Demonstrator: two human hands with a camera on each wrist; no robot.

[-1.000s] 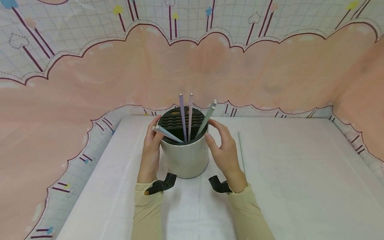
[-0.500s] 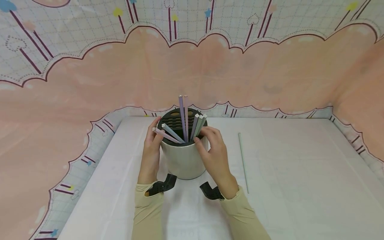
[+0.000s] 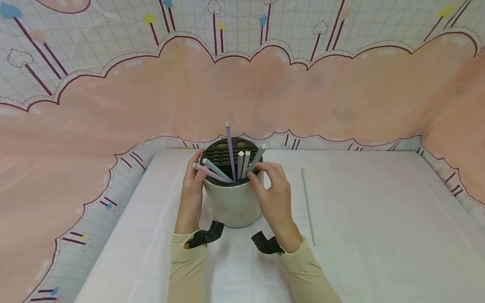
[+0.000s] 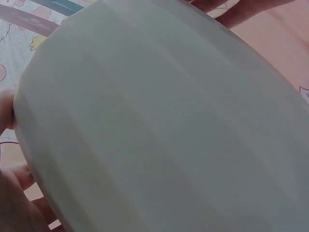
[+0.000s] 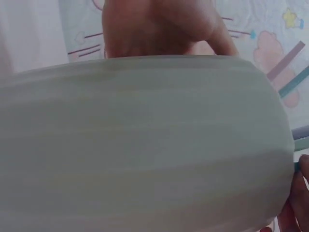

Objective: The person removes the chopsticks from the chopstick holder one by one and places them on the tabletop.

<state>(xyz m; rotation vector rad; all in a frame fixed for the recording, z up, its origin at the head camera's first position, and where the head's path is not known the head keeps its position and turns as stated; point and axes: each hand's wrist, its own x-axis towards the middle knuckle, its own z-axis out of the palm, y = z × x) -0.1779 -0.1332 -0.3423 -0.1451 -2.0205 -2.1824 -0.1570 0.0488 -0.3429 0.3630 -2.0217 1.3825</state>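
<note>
A pale round utensil holder [image 3: 233, 206] with a black slotted top stands upright on the table. Several pastel chopsticks with silvery ends lean in its open front part: one tall purple chopstick [image 3: 230, 149], a pale blue chopstick [image 3: 215, 167] and a pink chopstick [image 3: 206, 171] tilted left. My left hand [image 3: 191, 191] grips the holder's left side; some fingers are hidden behind it. At the right rim my right hand [image 3: 274, 193] pinches a blue-green chopstick [image 3: 258, 157] between thumb and finger. In the right wrist view the holder's wall [image 5: 145, 125] fills most of the frame.
A thin green stick [image 3: 308, 206] lies on the white tabletop [image 3: 379, 219], right of my right hand. A patterned peach and white cloth [image 3: 288, 97] rises behind the table and runs along its sides.
My right hand has come left from the holder's outer right side to the chopsticks at its rim. The right-hand chopsticks have shifted and spread, and the tall pink one no longer stands beside the purple one.
</note>
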